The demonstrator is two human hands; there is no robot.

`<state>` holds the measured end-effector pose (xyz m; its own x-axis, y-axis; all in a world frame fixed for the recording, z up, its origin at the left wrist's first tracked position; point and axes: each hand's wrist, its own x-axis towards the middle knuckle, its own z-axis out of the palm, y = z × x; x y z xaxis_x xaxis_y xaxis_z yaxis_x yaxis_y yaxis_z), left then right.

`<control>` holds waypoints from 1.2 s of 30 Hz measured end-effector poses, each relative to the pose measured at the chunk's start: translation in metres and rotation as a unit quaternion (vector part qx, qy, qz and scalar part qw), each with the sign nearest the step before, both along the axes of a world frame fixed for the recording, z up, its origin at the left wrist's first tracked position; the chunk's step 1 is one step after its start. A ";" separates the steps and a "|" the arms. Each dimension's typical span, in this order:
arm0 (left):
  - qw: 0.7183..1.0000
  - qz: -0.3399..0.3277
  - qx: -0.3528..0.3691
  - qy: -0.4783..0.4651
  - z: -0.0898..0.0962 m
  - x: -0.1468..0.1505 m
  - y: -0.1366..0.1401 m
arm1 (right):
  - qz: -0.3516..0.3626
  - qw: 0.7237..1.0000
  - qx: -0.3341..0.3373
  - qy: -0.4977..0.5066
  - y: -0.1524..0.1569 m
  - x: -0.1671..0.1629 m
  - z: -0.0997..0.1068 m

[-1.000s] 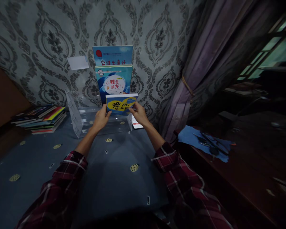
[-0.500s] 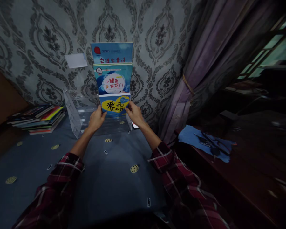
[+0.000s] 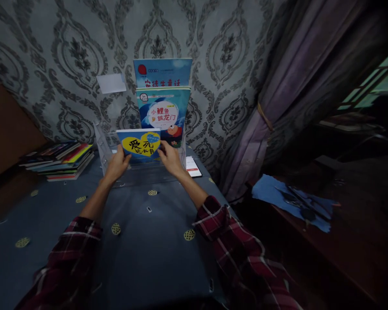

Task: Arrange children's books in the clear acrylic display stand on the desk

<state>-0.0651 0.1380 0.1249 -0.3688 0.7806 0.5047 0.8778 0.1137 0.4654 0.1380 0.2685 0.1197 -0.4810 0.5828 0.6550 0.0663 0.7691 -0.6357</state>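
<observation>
A blue book with a yellow heart on its cover (image 3: 138,145) is held upright between my two hands, in the front tier of a clear acrylic rack (image 3: 104,148). My left hand (image 3: 117,164) grips its left edge, thumb on the cover. On the right edge, my right hand (image 3: 170,158) pinches it in the same way. Behind, a teal book with a white circle (image 3: 163,110) stands in the rack's right part. Farther back and higher, a blue book with red lettering (image 3: 163,72) rises above it. The lower edge of the held book is hard to make out.
A stack of books and magazines (image 3: 60,159) lies left of the rack on the patterned blue tablecloth (image 3: 142,254). A phone (image 3: 193,167) lies just right of the rack. Scissors (image 3: 297,200) rest on a blue cloth (image 3: 268,189) farther right. A tied curtain (image 3: 245,142) hangs behind.
Both hands have shifted the heart-cover book to the left along the rack's front tier. More of the teal book's lower cover now shows. The view has turned slightly left.
</observation>
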 end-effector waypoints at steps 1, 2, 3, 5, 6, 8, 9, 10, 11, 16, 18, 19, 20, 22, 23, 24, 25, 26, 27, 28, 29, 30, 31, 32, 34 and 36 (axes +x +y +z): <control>1.000 0.011 -0.002 0.003 0.001 -0.004 -0.003 | -0.001 1.000 0.000 0.000 -0.003 -0.005 -0.001; 1.000 0.024 -0.006 0.007 0.001 -0.008 -0.007 | -0.002 1.000 0.000 0.001 -0.005 -0.010 -0.002; 0.999 0.034 -0.010 0.009 0.002 -0.011 -0.010 | -0.001 1.000 -0.001 0.003 -0.007 -0.014 -0.003; 0.999 0.036 -0.009 0.007 0.003 -0.016 -0.015 | 0.003 1.000 -0.003 0.009 -0.011 -0.022 -0.006; 0.999 0.032 -0.003 0.006 0.003 -0.018 -0.017 | 0.006 1.000 -0.003 0.013 -0.012 -0.025 -0.007; 1.000 0.021 0.010 0.004 0.004 -0.020 -0.020 | 0.007 1.000 -0.001 0.025 -0.014 -0.030 -0.010; 1.000 0.017 0.016 0.003 0.004 -0.021 -0.021 | 0.008 1.000 0.001 0.031 -0.015 -0.032 -0.012; 1.000 0.017 0.019 0.001 0.004 -0.021 -0.022 | 0.008 0.999 0.001 0.036 -0.015 -0.034 -0.014; 1.000 0.019 0.019 -0.002 0.004 -0.021 -0.022 | 0.009 0.999 0.001 0.040 -0.016 -0.036 -0.015; 0.999 0.018 0.020 -0.029 0.003 -0.023 -0.023 | 0.011 0.998 -0.010 0.060 -0.020 -0.042 -0.020; 0.999 0.009 0.026 -0.029 0.002 -0.024 -0.023 | 0.010 0.998 -0.006 0.063 -0.022 -0.043 -0.021; 0.999 0.009 0.028 -0.026 0.002 -0.025 -0.023 | 0.012 0.998 -0.003 0.064 -0.023 -0.042 -0.021; 0.999 0.011 0.028 -0.021 0.002 -0.025 -0.024 | 0.014 0.998 -0.002 0.064 -0.024 -0.042 -0.022; 0.999 0.023 0.027 -0.010 0.001 -0.023 -0.024 | 0.021 0.998 -0.006 0.063 -0.025 -0.040 -0.023; 0.999 0.032 0.026 -0.005 0.001 -0.022 -0.025 | 0.025 0.998 -0.010 0.060 -0.025 -0.038 -0.023; 0.999 0.041 0.025 -0.002 0.001 -0.021 -0.025 | 0.028 0.998 -0.014 0.057 -0.026 -0.037 -0.024; 0.998 0.052 0.024 0.001 0.000 -0.019 -0.026 | 0.032 0.998 -0.018 0.052 -0.026 -0.035 -0.026; 0.998 0.060 0.023 0.002 -0.001 -0.018 -0.027 | 0.035 0.998 -0.022 0.048 -0.028 -0.032 -0.027; 0.998 0.066 0.024 0.003 -0.002 -0.016 -0.028 | 0.037 0.998 -0.025 0.044 -0.029 -0.030 -0.028; 0.997 0.068 0.025 0.004 -0.003 -0.015 -0.029 | 0.037 0.998 -0.026 0.042 -0.031 -0.028 -0.030; 0.997 0.067 0.029 0.005 -0.004 -0.014 -0.029 | 0.036 0.998 -0.025 0.041 -0.033 -0.025 -0.032; 0.997 0.066 0.033 0.007 -0.006 -0.014 -0.030 | 0.033 0.998 -0.022 0.042 -0.035 -0.023 -0.034; 0.997 0.065 0.039 0.009 -0.008 -0.013 -0.030 | 0.030 0.998 -0.017 0.044 -0.037 -0.020 -0.036; 0.997 0.065 0.044 0.009 -0.010 -0.013 -0.030 | 0.027 0.999 -0.011 0.045 -0.040 -0.018 -0.038; 0.996 0.064 0.055 0.007 -0.015 -0.012 -0.031 | 0.026 0.999 -0.004 0.045 -0.045 -0.013 -0.042; 0.996 0.054 0.066 0.002 -0.019 -0.011 -0.032 | 0.030 0.999 -0.009 0.040 -0.051 -0.009 -0.048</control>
